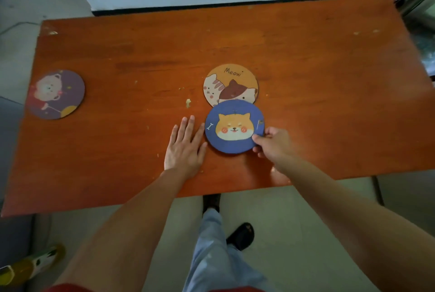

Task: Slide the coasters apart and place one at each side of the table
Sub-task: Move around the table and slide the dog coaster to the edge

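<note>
A: How many on the desk [306, 79]?
B: Three round coasters: purple bear coaster [56, 94] at nine o'clock, orange cat coaster [229, 79] and blue dog coaster [234, 127] overlapping at centre.
A: Hands?
B: Right hand [273, 144] pinches the blue one's four o'clock edge; left hand [184, 147] lies flat, released.

Head view, looking steeply down and forward.
One wide-angle camera sits close above the table [306, 79], which fills the middle; floor, legs and both forearms show along the near edge.

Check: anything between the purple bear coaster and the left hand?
Head view: only bare table between the purple coaster and the left hand, apart from scuffs in the finish.
</note>
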